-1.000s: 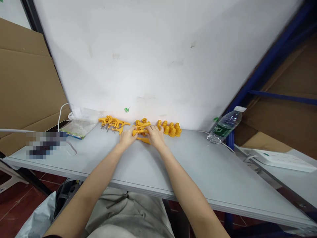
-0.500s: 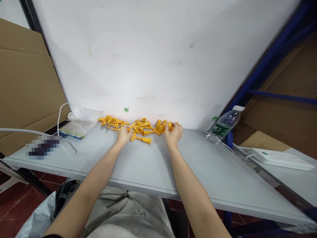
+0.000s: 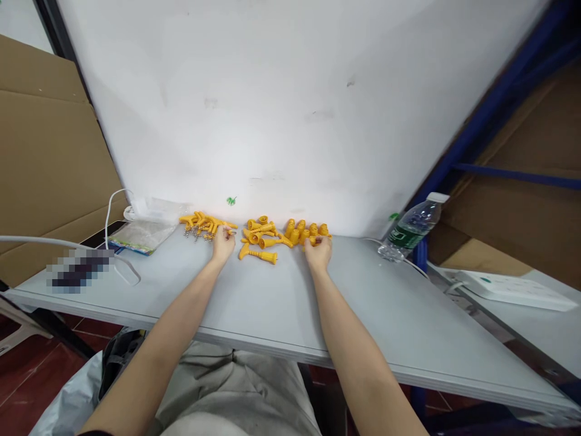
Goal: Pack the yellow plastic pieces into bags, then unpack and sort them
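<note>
My left hand is closed in a pinch at the right end of a pile of yellow T-shaped handles with shiny metal bits. A small part of a yellow handle shows at its fingertips; most of it is hidden. My right hand has its fingers around a yellow ribbed cap, in front of a cluster of upright yellow caps. Between the hands lies a heap of yellow handles joined to caps. One such joined piece lies by itself in front of the heap.
A clear bottle with a green label leans at the right. White power strip rests on the adjoining surface. At the left are plastic packets, a white cable and a cardboard box. A white panel rises behind the grey table.
My left hand has shifted slightly left, away from the middle heap. My right hand has drawn back a little toward me with a cap, uncovering more of the upright caps.
</note>
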`<state>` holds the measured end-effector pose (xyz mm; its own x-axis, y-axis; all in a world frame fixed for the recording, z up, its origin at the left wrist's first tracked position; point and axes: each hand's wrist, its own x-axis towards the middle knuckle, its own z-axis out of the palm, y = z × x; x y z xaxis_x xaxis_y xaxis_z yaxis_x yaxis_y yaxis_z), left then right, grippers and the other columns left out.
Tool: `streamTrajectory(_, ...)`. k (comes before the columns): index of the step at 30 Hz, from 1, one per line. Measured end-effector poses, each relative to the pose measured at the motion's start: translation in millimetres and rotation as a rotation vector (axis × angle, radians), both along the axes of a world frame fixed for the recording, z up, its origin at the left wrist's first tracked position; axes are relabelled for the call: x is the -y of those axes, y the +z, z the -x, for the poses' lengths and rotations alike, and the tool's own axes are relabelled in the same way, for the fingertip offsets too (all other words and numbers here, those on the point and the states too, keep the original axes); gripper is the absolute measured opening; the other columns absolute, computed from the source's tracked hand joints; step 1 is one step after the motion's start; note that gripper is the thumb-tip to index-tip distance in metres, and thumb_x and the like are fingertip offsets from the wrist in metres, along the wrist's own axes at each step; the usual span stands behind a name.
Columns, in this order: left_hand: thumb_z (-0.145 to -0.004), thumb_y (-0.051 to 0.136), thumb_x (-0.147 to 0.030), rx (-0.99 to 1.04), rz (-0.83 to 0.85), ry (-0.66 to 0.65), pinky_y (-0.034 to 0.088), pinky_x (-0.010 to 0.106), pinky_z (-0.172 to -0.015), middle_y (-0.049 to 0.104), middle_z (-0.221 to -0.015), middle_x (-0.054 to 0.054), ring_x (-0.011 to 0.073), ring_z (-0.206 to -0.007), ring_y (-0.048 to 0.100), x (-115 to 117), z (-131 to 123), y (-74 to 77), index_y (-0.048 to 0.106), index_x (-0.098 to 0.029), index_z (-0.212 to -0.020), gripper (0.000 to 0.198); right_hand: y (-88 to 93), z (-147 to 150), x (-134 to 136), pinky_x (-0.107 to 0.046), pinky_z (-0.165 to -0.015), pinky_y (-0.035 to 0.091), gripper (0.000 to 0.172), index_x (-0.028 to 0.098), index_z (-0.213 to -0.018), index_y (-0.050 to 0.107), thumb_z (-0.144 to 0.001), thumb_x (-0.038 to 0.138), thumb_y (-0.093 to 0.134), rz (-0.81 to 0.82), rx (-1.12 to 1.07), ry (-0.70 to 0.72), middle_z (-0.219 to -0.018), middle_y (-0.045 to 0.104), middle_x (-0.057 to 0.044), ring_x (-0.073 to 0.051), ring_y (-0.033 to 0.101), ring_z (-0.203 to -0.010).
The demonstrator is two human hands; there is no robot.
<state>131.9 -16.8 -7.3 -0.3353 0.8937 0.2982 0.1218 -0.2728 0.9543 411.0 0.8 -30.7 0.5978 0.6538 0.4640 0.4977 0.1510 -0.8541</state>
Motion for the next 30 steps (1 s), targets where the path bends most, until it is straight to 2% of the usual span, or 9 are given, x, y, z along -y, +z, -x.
streamTrajectory(3,-0.081,0.051,-0.013,0.054,0.114,-0.011,0.035,0.018,-0.042,0.052,-0.061,-0.008,0.0064,-0.041,0.043,7,-2,7.9,0.047,-0.022,-0.091,0.014,-3.5,5,-3,-0.038,-0.086,0.045,0.022,0.023,-0.074,0.042,-0.065,0.026,0.062,0.079,0.02,0.097,-0.079,0.052,0.0,-0.019,0.056,-0.085)
streamTrajectory(6,-0.084,0.055,-0.018,0.069,0.147,-0.012,0.034,0.017,-0.041,0.058,-0.078,-0.004,0.0037,-0.042,0.046,14,-4,15.0,0.049,-0.021,-0.096,0.013,-5.8,8,-4,-0.036,-0.082,0.046,0.023,0.023,-0.077,0.045,-0.065,0.03,0.064,0.114,0.012,0.181,-0.08,0.055,0.0,-0.018,0.057,-0.081)
streamTrajectory(9,-0.086,0.059,-0.023,0.071,0.159,-0.015,0.034,0.017,-0.04,0.061,-0.097,0.002,0.0035,-0.047,0.05,17,-4,18.1,0.05,-0.02,-0.104,0.021,-4.7,8,-3,-0.036,-0.082,0.047,0.022,0.022,-0.081,0.047,-0.068,0.032,0.061,0.128,-0.002,0.2,-0.082,0.058,-0.002,-0.018,0.057,-0.079)
streamTrajectory(11,-0.085,0.061,-0.024,0.08,0.172,-0.009,0.034,0.017,-0.04,0.06,-0.105,0.005,0.0042,-0.05,0.053,17,-4,18.3,0.049,-0.02,-0.111,0.028,-2.5,4,-1,-0.038,-0.088,0.046,0.015,0.022,-0.081,0.048,-0.071,0.029,0.055,0.101,0.004,0.142,-0.087,0.059,-0.004,-0.019,0.057,-0.086)
streamTrajectory(13,-0.084,0.062,-0.024,0.09,0.186,0.0,0.035,0.017,-0.04,0.06,-0.11,0.007,0.0049,-0.053,0.056,15,-4,17.7,0.048,-0.021,-0.116,0.036,-0.3,-2,1,-0.04,-0.094,0.042,0.009,0.021,-0.08,0.049,-0.072,0.023,0.05,0.062,0.026,0.017,-0.096,0.058,-0.008,-0.022,0.055,-0.098)
streamTrajectory(15,-0.083,0.062,-0.023,0.099,0.198,0.006,0.035,0.017,-0.041,0.06,-0.113,0.008,0.0055,-0.055,0.057,14,-4,16.7,0.048,-0.021,-0.12,0.04,0.8,-8,3,-0.043,-0.098,0.038,0.011,0.02,-0.081,0.051,-0.071,0.018,0.046,0.052,0.039,-0.13,-0.106,0.056,-0.011,-0.025,0.051,-0.109)
streamTrajectory(17,-0.083,0.061,-0.022,0.101,0.202,0.01,0.035,0.017,-0.041,0.059,-0.115,0.009,0.0058,-0.056,0.058,13,-4,15.7,0.048,-0.021,-0.122,0.041,0.9,-12,5,-0.048,-0.098,0.037,0.015,0.019,-0.082,0.053,-0.07,0.015,0.045,0.087,0.027,-0.207,-0.114,0.054,-0.012,-0.028,0.049,-0.114)
streamTrajectory(26,-0.082,0.061,-0.022,0.084,0.213,0.034,0.037,0.017,-0.045,0.058,-0.123,0.01,0.0084,-0.066,0.061,9,-2,12.2,0.047,-0.023,-0.124,0.045,5.1,-10,8,-0.049,-0.103,0.035,0.032,0.019,-0.098,0.063,-0.071,0.014,0.045,0.252,0.05,-0.14,-0.131,0.053,-0.011,-0.028,0.045,-0.123)
streamTrajectory(30,-0.076,0.066,-0.02,0.067,0.128,0.051,0.048,0.022,-0.063,0.058,-0.126,0.011,0.0147,-0.088,0.064,2,-1,4.3,0.048,-0.024,-0.124,0.051,4.6,-11,8,-0.05,-0.106,0.032,0.041,0.02,-0.109,0.063,-0.072,0.016,0.048,0.306,0.056,-0.142,-0.141,0.048,-0.01,-0.028,0.041,-0.129)
